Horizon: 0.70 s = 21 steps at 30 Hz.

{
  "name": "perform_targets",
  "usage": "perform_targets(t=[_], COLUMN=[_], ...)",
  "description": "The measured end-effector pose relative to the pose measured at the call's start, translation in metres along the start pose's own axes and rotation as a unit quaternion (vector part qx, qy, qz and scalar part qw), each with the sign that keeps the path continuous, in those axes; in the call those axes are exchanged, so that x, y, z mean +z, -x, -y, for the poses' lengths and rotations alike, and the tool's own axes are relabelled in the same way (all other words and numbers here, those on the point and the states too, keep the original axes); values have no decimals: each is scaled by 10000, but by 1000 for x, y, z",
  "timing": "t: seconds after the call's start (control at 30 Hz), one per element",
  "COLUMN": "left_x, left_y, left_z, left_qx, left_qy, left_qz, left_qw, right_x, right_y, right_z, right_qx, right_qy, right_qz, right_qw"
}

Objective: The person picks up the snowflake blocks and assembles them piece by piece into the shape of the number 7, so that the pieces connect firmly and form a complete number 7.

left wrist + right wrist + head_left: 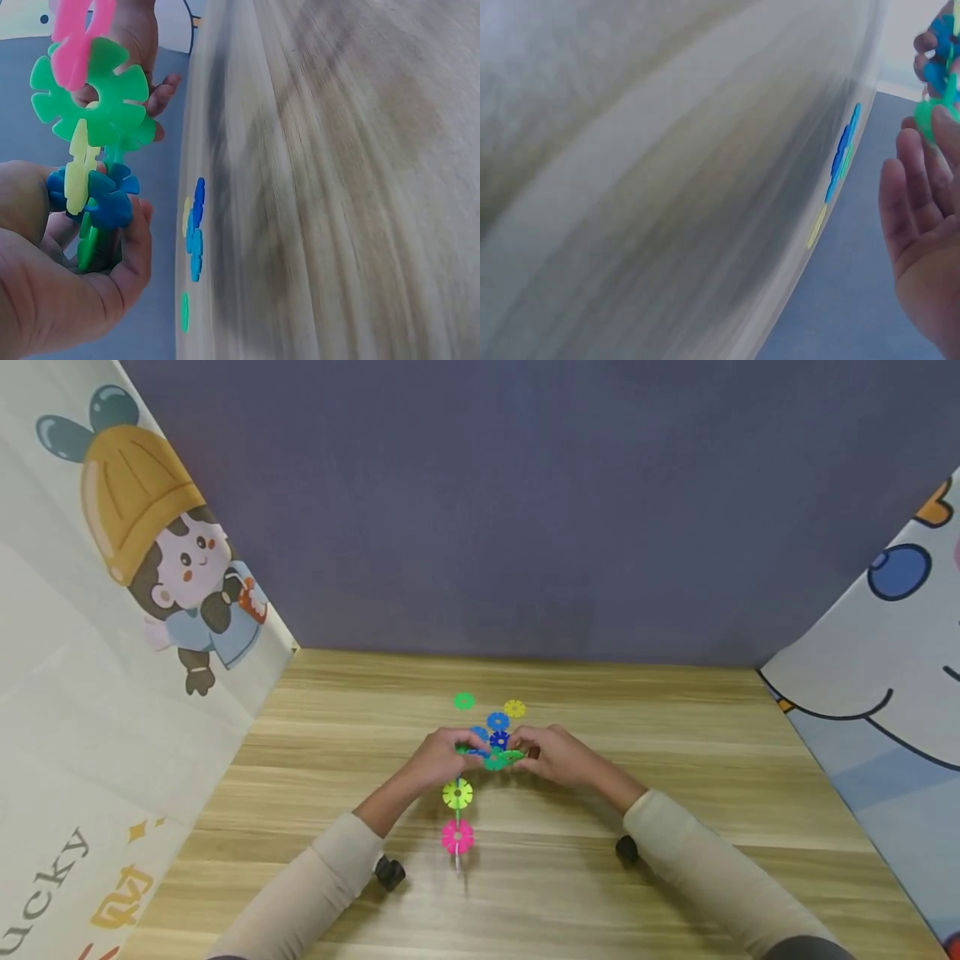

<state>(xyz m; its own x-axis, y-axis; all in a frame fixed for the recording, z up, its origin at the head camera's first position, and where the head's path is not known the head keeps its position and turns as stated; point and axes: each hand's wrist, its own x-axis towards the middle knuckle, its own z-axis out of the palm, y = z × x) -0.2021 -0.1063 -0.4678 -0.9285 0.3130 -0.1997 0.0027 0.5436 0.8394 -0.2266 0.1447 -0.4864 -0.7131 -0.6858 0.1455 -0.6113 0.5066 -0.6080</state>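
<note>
My left hand (438, 757) holds a joined string of notched plastic discs, thumb and fingers curled round a blue disc (110, 210) and a green one below it. From this string a yellow disc (448, 795) and a pink disc (447, 840) extend toward me. In the left wrist view, a larger-looking green disc (126, 116) shows between the pink and pale yellow ones. Opposite, my right hand (561, 757) pinches a green disc (925, 120) between thumb and forefinger, at the string's right end. Its other fingers (911, 180) are loosely extended.
On the wood-grain table (720, 760), just beyond my hands, lie a green disc (458, 701), a yellow disc (507, 709), a blue disc (498, 716) and a dark blue disc (494, 742). A dark panel (480, 527) stands behind, with printed panels on both sides.
</note>
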Motion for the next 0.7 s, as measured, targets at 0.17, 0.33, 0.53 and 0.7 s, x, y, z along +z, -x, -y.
perform_targets(t=[0.17,0.33,0.53,0.7], left_x=[-2,-3,-1,0], left_y=[1,2,2,1], left_z=[3,5,7,8], left_qx=[-81,-172,-148,-84], left_qy=[-36,4,156,92], left_qz=[-75,-21,25,9], left_qw=[9999,9999,9998,9999], right_x=[-6,-5,1,7], right_y=[-5,-12,-21,-30], right_z=[-10,-18,-20,-19], right_qx=[75,389,863,1140], right_qy=[-123,138,336,481], right_qz=[198,49,-97,-165], right_qw=[9997,9991,9957,9922])
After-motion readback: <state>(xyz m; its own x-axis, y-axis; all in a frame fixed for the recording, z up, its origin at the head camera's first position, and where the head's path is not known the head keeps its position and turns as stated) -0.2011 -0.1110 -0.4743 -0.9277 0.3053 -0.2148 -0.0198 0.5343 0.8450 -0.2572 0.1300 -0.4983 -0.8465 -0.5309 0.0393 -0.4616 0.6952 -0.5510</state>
